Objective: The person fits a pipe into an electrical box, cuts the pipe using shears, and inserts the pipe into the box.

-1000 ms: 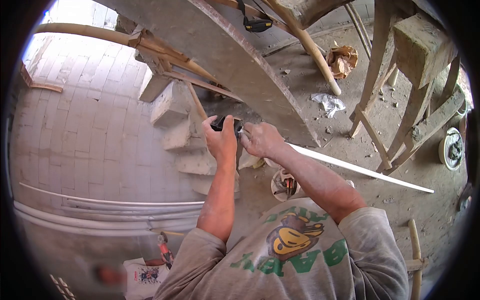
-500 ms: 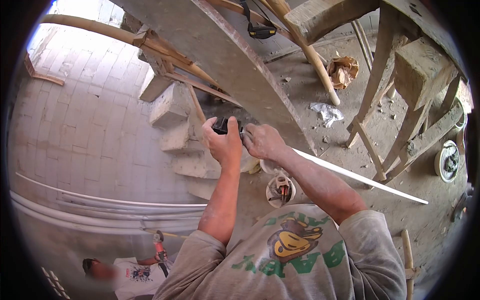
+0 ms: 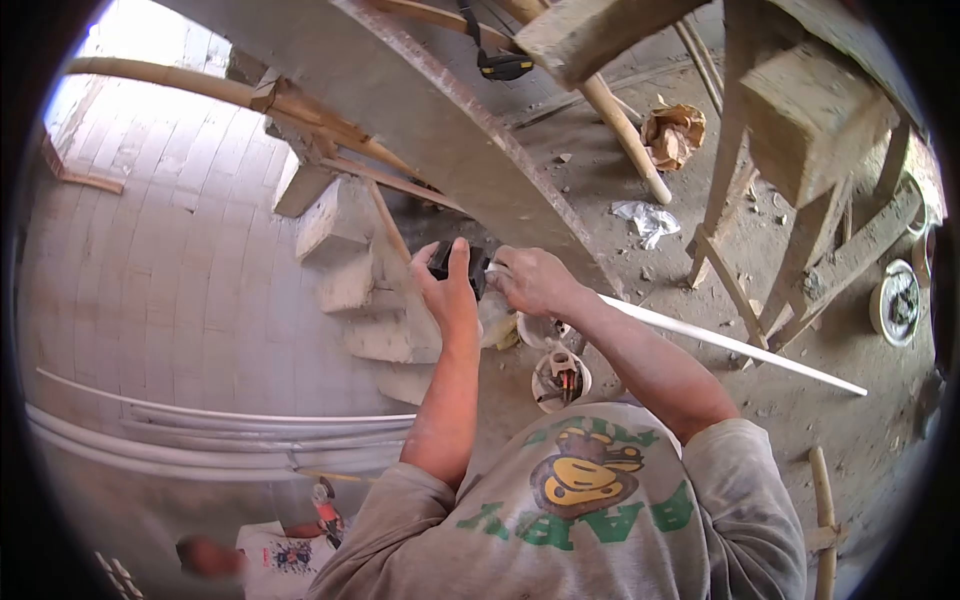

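Note:
My left hand (image 3: 451, 287) is wrapped around a black boxy object (image 3: 440, 262), thumb raised along its near side; its exact kind I cannot make out. Close beside it, my right hand (image 3: 535, 280) is closed at the end of a thin white pipe (image 3: 730, 343). From there the pipe passes behind my right forearm and slopes down to the right. A pale tip shows between the right fingers and the black object; whether it enters the object is hidden.
Rough concrete steps (image 3: 335, 220) lie left of my hands, under a slanting concrete beam (image 3: 480, 150). Below stands a tool bucket (image 3: 541, 397). White pipes (image 3: 230, 425) lie at lower left, near another person holding a red power tool (image 3: 327, 512). Wooden props (image 3: 625, 135) stand right.
The view has shifted slightly. The black object has tilted in my left hand and shows more of its side. The other person's tool has moved a little.

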A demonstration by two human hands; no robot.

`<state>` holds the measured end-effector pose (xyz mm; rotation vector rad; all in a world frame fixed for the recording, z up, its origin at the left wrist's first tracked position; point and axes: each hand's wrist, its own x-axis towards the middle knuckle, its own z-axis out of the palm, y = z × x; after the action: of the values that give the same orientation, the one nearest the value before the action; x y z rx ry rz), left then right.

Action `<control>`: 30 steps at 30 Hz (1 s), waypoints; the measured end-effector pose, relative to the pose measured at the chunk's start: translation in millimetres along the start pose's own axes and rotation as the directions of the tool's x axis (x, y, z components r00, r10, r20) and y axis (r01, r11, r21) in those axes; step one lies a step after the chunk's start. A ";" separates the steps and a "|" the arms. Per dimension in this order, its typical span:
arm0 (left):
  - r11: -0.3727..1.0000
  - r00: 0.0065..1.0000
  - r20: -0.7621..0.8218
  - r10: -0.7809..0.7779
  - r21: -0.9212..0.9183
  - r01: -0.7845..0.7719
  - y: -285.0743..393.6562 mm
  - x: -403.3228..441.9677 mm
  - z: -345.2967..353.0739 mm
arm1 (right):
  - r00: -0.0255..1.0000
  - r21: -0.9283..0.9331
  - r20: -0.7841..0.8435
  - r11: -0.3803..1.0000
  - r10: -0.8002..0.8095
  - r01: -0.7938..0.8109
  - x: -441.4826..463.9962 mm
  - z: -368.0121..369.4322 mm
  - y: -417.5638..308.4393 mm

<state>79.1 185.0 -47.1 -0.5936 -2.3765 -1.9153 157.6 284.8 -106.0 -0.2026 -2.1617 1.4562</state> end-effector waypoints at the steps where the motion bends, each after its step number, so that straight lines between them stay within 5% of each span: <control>1: 1.000 1.000 0.014 -0.004 0.016 0.004 -3.6 -1.8 1.4 | 1.000 0.010 -0.011 1.000 -0.011 0.011 -4.5 3.8 8.5; 8: 0.984 0.978 0.112 -0.178 0.018 0.177 -1.4 -25.4 14.1 | 0.998 0.096 0.063 0.995 -0.001 -0.005 -30.7 -24.2 31.3; 12: 0.984 0.966 0.194 -0.174 0.002 0.177 -21.1 -30.7 20.4 | 0.988 -0.097 0.122 0.991 0.100 -0.088 -49.6 -34.4 37.1; 18: 0.893 0.837 0.325 -0.440 0.061 0.445 -6.5 -32.2 23.9 | 0.994 -0.204 0.029 0.974 0.108 -0.100 -67.5 -34.5 37.8; 21: 0.902 0.821 0.375 -0.430 0.141 0.408 -1.5 -26.9 23.7 | 0.994 -0.228 -0.010 0.967 0.112 -0.111 -69.4 -36.0 25.4; 30: 0.946 0.912 0.293 -0.287 -0.063 0.318 10.7 -24.2 17.4 | 0.987 -0.258 -0.146 0.960 0.074 -0.110 -61.1 -40.8 -9.3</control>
<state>108.6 196.7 -47.6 -0.5634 -2.6882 -2.2341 231.4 289.9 -106.5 -0.4889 -2.2547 1.1589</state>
